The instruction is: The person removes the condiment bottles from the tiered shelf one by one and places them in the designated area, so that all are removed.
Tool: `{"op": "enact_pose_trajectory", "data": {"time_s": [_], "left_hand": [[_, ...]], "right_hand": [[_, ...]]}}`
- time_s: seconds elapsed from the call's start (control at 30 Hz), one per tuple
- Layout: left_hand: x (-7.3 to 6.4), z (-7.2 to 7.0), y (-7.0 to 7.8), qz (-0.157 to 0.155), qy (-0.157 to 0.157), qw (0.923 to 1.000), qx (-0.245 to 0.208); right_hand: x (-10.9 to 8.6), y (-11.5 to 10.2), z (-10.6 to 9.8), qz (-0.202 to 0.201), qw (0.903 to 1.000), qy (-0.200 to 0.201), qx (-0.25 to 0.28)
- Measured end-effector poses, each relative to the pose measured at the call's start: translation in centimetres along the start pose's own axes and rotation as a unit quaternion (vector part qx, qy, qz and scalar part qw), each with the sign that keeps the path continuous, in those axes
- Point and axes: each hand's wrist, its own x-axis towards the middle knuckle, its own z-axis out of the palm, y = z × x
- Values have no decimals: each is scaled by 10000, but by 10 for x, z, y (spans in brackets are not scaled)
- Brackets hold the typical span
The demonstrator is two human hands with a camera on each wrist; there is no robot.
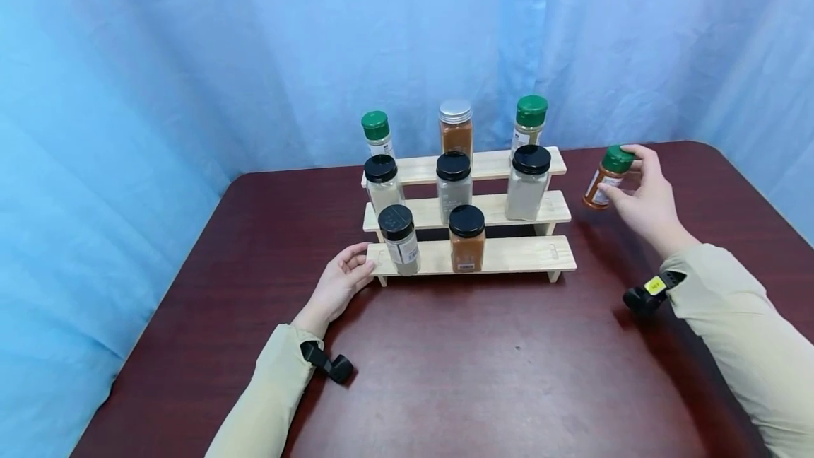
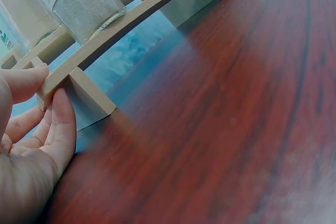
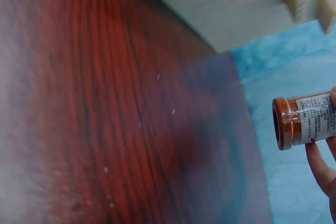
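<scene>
A three-tier wooden rack (image 1: 521,254) stands on the dark red table with spice jars on its steps. My left hand (image 1: 344,276) pinches the left end of its lowest step, thumb above and fingers beneath, as the left wrist view shows. To the right of the rack, my right hand (image 1: 650,198) holds a green-capped jar (image 1: 604,186) of red-brown spice, tilted, with fingers at the cap and label. In the right wrist view the jar's base (image 3: 283,124) is in the air. The lowest step bears a black-capped jar (image 1: 403,251) and an orange-brown jar (image 1: 467,249).
Three black-capped jars, one a pale jar (image 1: 526,193), stand on the middle step. The top step holds a silver-capped jar (image 1: 456,134) between two green-capped ones. Blue curtains (image 1: 318,55) hang behind the table (image 1: 445,366) and along its sides.
</scene>
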Motion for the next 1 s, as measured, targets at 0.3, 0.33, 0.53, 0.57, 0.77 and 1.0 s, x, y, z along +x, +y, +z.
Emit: {"op": "enact_pose_trajectory", "data": {"time_s": [0.3, 0.33, 0.53, 0.57, 0.77, 1.0], "left_hand": [[1, 2, 0, 4, 43, 10000, 50], [1, 2, 0, 9, 48, 10000, 52], [-1, 1, 0, -14, 91, 10000, 13], [-1, 1, -1, -17, 89, 10000, 6], [-2, 0, -1, 12, 31, 10000, -31], [0, 1, -1, 20, -1, 10000, -56]], "right_hand": [[13, 9, 13, -334, 9986, -247, -339], [14, 9, 14, -322, 9987, -239, -322], [14, 10, 19, -173, 9990, -248, -321], [13, 10, 19, -156, 9990, -265, -317], [11, 15, 21, -150, 9987, -379, -296], [9, 17, 23, -296, 9983, -418, -274]]}}
